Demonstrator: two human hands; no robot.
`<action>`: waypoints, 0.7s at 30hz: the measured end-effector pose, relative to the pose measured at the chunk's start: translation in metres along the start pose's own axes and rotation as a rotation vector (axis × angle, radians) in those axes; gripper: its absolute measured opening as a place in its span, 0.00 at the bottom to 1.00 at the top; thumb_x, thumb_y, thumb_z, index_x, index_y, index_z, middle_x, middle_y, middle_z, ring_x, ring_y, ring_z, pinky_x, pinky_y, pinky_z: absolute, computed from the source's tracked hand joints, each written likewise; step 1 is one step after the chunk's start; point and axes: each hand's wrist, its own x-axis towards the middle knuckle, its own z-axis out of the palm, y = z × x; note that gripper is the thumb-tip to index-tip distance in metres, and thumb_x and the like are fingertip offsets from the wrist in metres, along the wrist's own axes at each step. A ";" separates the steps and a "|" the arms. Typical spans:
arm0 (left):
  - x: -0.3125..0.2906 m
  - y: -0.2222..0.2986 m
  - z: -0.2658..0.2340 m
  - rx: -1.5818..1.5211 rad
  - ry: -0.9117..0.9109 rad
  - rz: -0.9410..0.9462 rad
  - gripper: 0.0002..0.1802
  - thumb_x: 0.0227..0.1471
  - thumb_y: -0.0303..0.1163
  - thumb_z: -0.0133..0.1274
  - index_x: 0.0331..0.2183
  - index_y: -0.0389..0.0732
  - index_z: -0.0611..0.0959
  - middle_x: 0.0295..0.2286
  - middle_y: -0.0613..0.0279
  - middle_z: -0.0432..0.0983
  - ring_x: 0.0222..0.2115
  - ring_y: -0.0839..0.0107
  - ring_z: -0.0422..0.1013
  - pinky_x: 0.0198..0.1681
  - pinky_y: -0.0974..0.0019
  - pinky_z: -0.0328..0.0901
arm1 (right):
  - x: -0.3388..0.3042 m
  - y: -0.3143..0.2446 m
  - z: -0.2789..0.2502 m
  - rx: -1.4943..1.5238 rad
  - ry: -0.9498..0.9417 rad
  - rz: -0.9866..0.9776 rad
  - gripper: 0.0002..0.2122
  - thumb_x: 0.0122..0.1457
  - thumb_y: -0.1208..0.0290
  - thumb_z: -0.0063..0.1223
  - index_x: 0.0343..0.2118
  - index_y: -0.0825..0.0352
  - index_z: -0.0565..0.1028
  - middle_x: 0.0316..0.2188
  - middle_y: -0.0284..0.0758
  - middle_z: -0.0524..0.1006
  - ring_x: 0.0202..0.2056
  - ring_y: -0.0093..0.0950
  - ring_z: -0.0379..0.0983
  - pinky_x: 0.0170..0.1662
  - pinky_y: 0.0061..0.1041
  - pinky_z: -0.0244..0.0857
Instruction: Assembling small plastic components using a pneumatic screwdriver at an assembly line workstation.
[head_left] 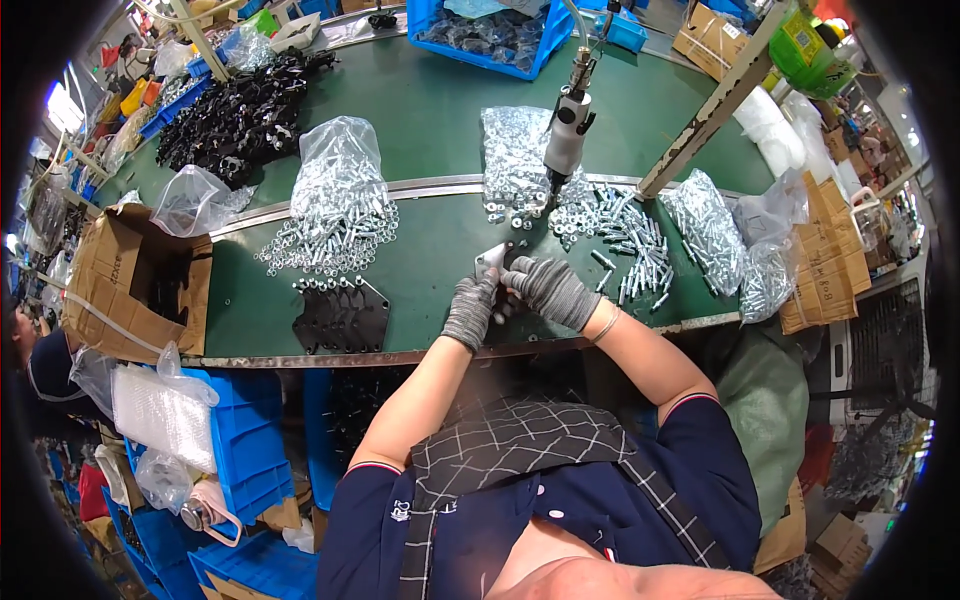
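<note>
My left hand (470,308), in a grey knit glove, is closed around a small pale, pointed piece (490,259) with dark bits beside it. My right hand (552,290), gloved alike, has its fingers curled in against the left one; what they grip is mostly hidden. Just beyond the hands hangs a pneumatic screwdriver (566,140), its dark tip pointing down. Close to that tip lie silver nuts (568,222), and loose silver bolts (635,245) spread to the right. Flat black plates with bolts in them (343,318) lie in a row left of my hands.
A heap of bolts and nuts spills from a clear bag (340,170) at the left. Open cardboard boxes stand left (135,280) and right (825,255). Black parts (240,115) pile up at the far left, and a blue crate (490,45) sits at the back. A post (715,100) rises at right.
</note>
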 end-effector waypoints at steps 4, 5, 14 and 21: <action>-0.005 0.004 0.005 0.029 0.016 0.025 0.16 0.55 0.39 0.44 0.25 0.36 0.75 0.15 0.58 0.72 0.10 0.70 0.66 0.08 0.72 0.57 | 0.014 0.008 -0.009 -0.102 0.076 -0.308 0.07 0.49 0.71 0.47 0.32 0.65 0.72 0.24 0.38 0.70 0.28 0.36 0.72 0.29 0.32 0.66; -0.006 0.004 0.005 0.018 0.020 0.036 0.17 0.55 0.39 0.44 0.25 0.36 0.75 0.15 0.57 0.72 0.10 0.70 0.66 0.08 0.72 0.57 | 0.017 0.011 -0.009 -0.119 0.018 -0.315 0.07 0.49 0.71 0.47 0.31 0.65 0.72 0.24 0.37 0.71 0.28 0.35 0.72 0.29 0.32 0.66; -0.001 0.002 0.003 0.017 0.014 -0.023 0.17 0.57 0.41 0.41 0.28 0.37 0.75 0.14 0.59 0.72 0.10 0.71 0.67 0.08 0.73 0.58 | 0.023 0.008 -0.015 -0.132 -0.151 -0.278 0.06 0.50 0.71 0.46 0.29 0.64 0.72 0.25 0.38 0.72 0.27 0.36 0.73 0.29 0.32 0.67; -0.002 -0.004 0.004 -0.094 -0.007 0.059 0.16 0.56 0.39 0.42 0.27 0.37 0.74 0.15 0.59 0.72 0.10 0.71 0.67 0.08 0.72 0.59 | 0.012 0.007 -0.005 0.027 -0.165 0.013 0.06 0.52 0.69 0.45 0.28 0.64 0.71 0.25 0.38 0.72 0.27 0.37 0.72 0.28 0.33 0.66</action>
